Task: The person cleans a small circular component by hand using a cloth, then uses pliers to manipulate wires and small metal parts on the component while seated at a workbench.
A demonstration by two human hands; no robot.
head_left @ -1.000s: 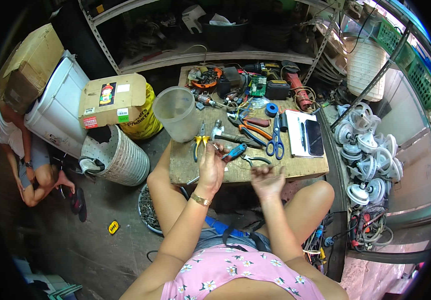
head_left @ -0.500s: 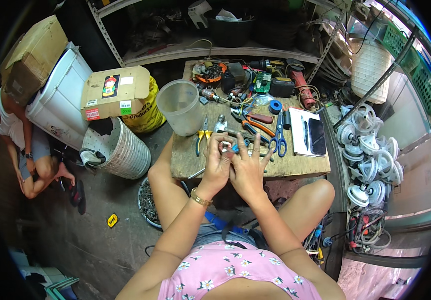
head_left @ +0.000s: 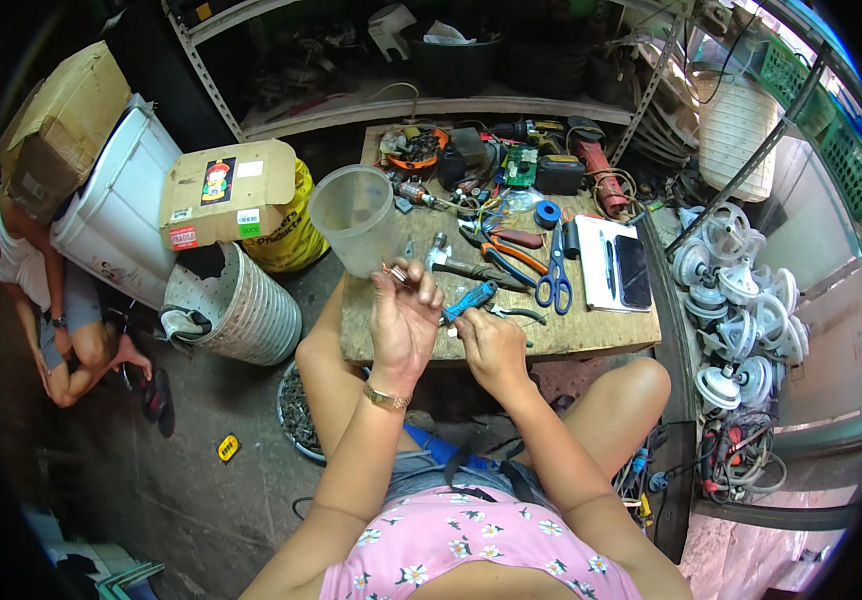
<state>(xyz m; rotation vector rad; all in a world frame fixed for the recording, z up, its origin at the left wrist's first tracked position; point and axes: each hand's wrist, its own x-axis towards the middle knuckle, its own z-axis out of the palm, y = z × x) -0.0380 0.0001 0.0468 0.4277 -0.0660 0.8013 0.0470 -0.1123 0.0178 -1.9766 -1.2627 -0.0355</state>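
My left hand (head_left: 403, 325) is raised palm up beside the clear plastic bucket (head_left: 353, 220). Its thumb and fingers are closed on small copper-coloured pieces (head_left: 397, 272), too small to make out exactly. My right hand (head_left: 494, 350) is closed above the near edge of the wooden worktable (head_left: 591, 335). A small white piece (head_left: 452, 332) shows at its thumb side, pinched there. Right by its knuckles is a blue-handled tool (head_left: 471, 298), its tip hidden. A hammer (head_left: 439, 250) and dark-handled pliers (head_left: 517, 314) lie close by on the table.
Orange-handled pliers (head_left: 511, 258), blue scissors (head_left: 555, 280), a phone (head_left: 633, 272) and a red angle grinder (head_left: 603, 178) lie farther back. White plastic parts (head_left: 741, 300) are heaped at the right. At left stand a white basket (head_left: 251, 305) and a cardboard box (head_left: 226, 195); another person sits beyond.
My hands have moved apart from working together. The left has risen toward the bucket, turning palm up with the copper-coloured pieces; the right has closed beside the blue-handled tool.
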